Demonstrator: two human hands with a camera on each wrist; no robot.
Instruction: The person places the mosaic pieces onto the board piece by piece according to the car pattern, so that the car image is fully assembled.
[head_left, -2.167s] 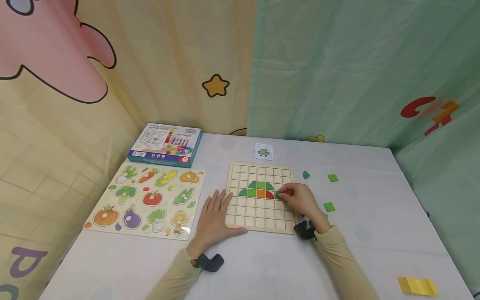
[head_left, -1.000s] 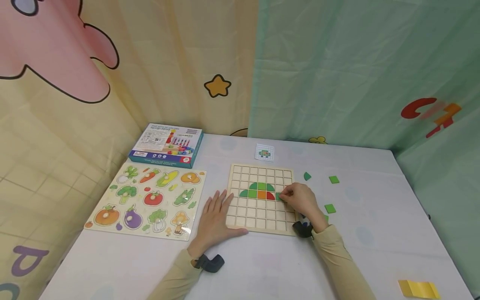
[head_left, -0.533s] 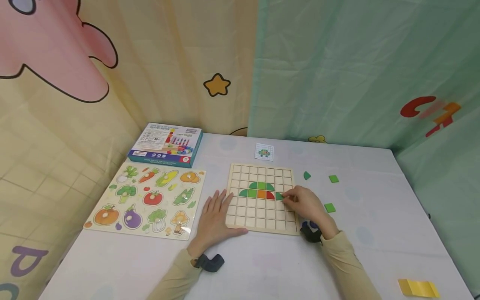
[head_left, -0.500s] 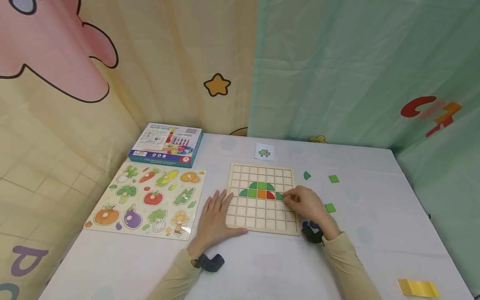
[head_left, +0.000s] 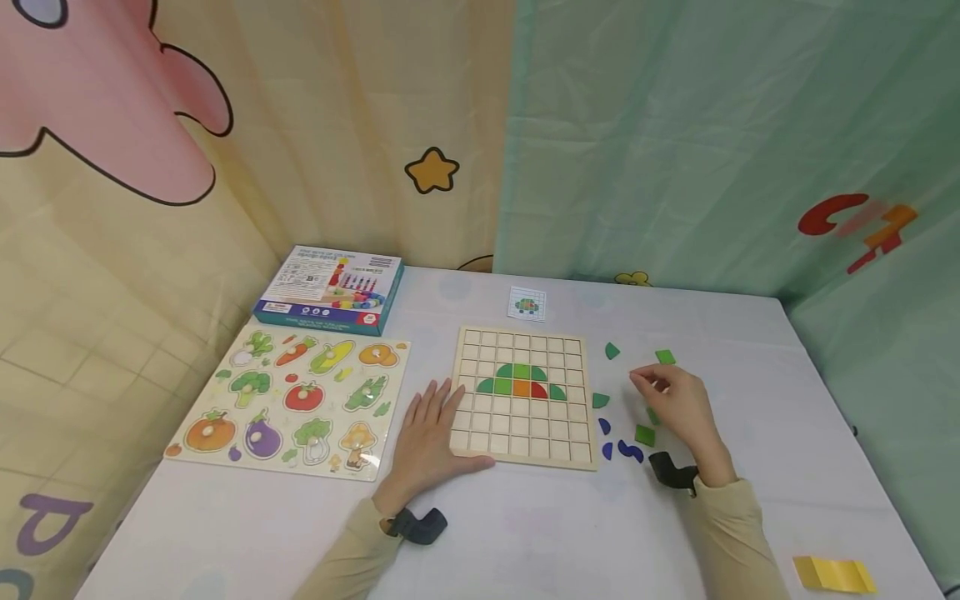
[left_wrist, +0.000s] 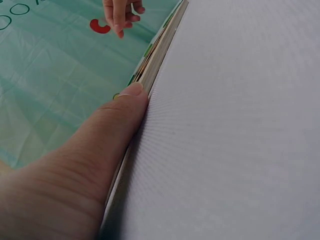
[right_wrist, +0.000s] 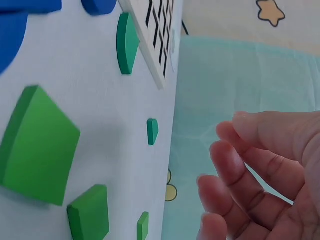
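Note:
A wooden grid board [head_left: 480, 425] lies mid-table, carrying a car-like pattern of green, orange and red tiles. At the pattern's right end sits a dark green rounded tile [head_left: 557, 392]. My left hand [head_left: 423, 442] rests along the board's lower left corner, fingers spread and straight. Its thumb [left_wrist: 110, 130] touches the board's front edge in the left wrist view. My right hand [head_left: 678, 408] hovers right of the board above loose tiles, holding nothing. In the right wrist view its thumb [right_wrist: 280, 132] and index finger come together, the other fingers loosely bent.
Loose green squares [head_left: 645, 434], dark green rounded tiles [head_left: 612, 351] and several blue tiles [head_left: 631, 451] lie right of the board. A pattern card [head_left: 527, 304] lies behind it. To the left are a vegetable puzzle [head_left: 330, 425] and a box [head_left: 330, 287]; yellow paper [head_left: 834, 574] lies front right.
The right hand has let go of the dark green tile, now lying in the grid, and moved right off the board. Blue and green loose tiles are uncovered. The left hand stays in place.

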